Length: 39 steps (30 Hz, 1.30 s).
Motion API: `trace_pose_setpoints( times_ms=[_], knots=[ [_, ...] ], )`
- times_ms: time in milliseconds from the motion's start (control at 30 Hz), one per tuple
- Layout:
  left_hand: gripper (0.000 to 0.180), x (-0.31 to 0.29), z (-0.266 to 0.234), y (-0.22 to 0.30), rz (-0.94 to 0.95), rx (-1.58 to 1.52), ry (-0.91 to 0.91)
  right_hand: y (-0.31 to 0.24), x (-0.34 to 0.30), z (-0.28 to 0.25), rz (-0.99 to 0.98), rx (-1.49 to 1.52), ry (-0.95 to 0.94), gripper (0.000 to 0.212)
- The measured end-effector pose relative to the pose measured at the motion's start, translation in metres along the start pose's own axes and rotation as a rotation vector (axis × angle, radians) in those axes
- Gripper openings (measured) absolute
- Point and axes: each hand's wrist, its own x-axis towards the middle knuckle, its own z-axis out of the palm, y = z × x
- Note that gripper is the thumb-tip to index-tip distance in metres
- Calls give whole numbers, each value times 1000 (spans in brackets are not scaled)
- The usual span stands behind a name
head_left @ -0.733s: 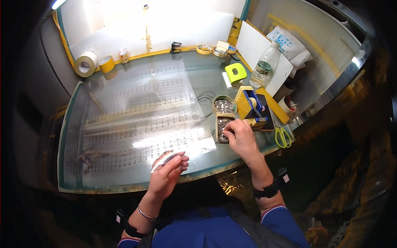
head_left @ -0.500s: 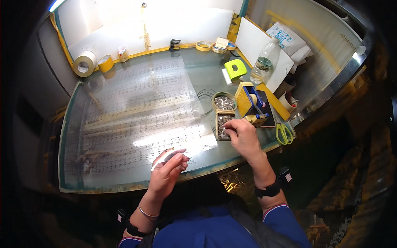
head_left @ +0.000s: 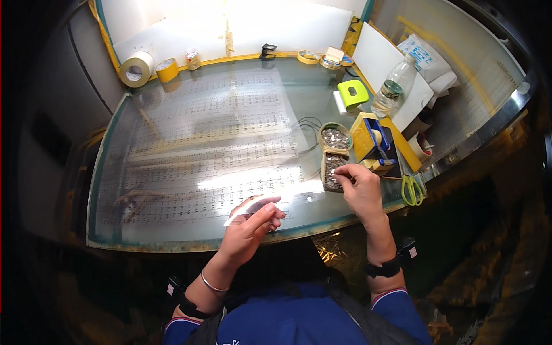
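My left hand (head_left: 251, 229) is held above the near edge of the glass-topped table, its thumb and fingers closed on a thin clear film strip (head_left: 240, 214) that catches the glare. Over the lower part of a two-part container (head_left: 324, 179), my right hand (head_left: 363, 187) has thumb and forefinger pinched together. Whatever may be between those fingertips is too small to make out. Small silvery and grey bits (head_left: 336, 138) fill the container's round far part and its squarish near part. Under the glass-like surface and to the left lies a large transparent sheet (head_left: 201, 132) with rows of dark marks.
Right of the container stand a yellow-and-blue tape dispenser (head_left: 365, 138) and green-handled scissors (head_left: 411, 191). Farther back are a lime-green hole punch (head_left: 352, 94) and a clear plastic bottle (head_left: 395, 86). Tape rolls (head_left: 167, 70) line the far edge, with a black clip (head_left: 268, 51) among them.
The whole view has shifted, so the table and both hands appear farther right and slightly higher. Relative to the container, my right hand stays almost in place, still pinching. My left hand keeps the film strip.
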Motion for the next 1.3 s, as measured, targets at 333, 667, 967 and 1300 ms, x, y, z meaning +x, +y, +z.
trace_pose_setpoints(
  times_ms=[333, 667, 967, 1300],
  knots=[
    [27, 1, -2, 1, -9, 24, -32, -15, -1, 2, 14, 75, 23, 6],
    [27, 1, 0, -2, 9, -25, -3, -71, -17, 21, -371, 146, -216, 15],
    [24, 0, -3, -3, 30, -7, -35, -67, -27, 18, -488, 39, -144, 26],
    [21, 2, 2, -4, 50, -49, -69, -56, -36, 41, -597, 5, -27, 16]
  ],
)
